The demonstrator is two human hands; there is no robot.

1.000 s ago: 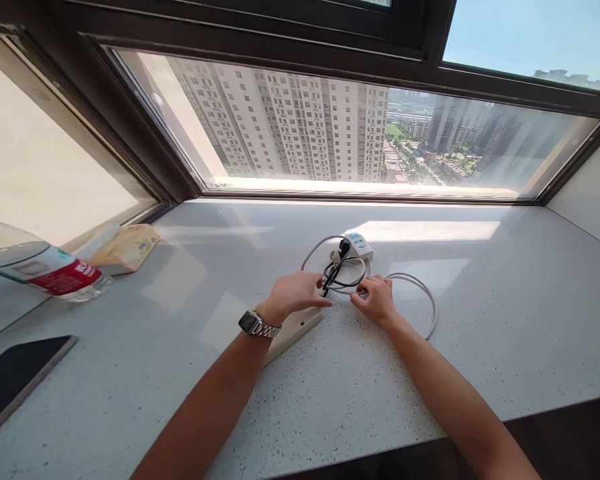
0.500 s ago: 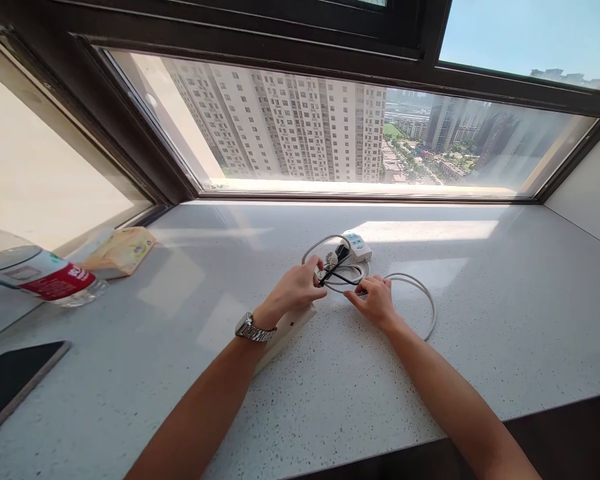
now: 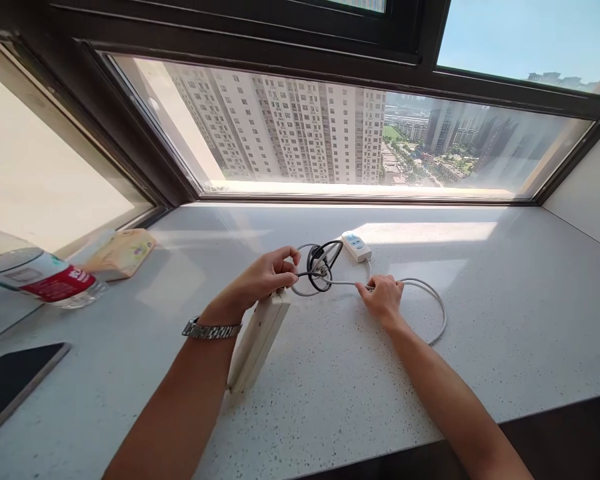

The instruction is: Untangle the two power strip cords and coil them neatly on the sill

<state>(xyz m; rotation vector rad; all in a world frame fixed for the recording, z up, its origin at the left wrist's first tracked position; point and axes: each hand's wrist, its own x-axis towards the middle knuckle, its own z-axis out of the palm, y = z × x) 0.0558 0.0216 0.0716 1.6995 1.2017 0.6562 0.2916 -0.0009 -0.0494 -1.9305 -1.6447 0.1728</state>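
My left hand (image 3: pixel 273 275), a metal watch on its wrist, pinches a black cable (image 3: pixel 304 273) between thumb and fingers. Right below it is one end of a long white power strip (image 3: pixel 260 340), which slants down toward me beside my forearm. Black and white cables are tangled in loops (image 3: pixel 325 283) between my hands, with a black plug (image 3: pixel 319 253) among them. My right hand (image 3: pixel 383 295) is closed around the white cable (image 3: pixel 347 283), whose loop curves out to the right. A small white power strip (image 3: pixel 356 245) with blue-marked sockets lies just behind.
On the left, a water bottle (image 3: pixel 55 277) with a red label lies tilted beside a tissue pack (image 3: pixel 125 253). A dark phone-like slab (image 3: pixel 17 380) rests nearer me. The speckled white sill (image 3: pixel 330 400) runs to a dark-framed window (image 3: pixel 330 199).
My left hand has moved left and toward me with the black cable, and the long power strip has turned steeper. The cable between my hands is stretched longer; the tangle has opened out.
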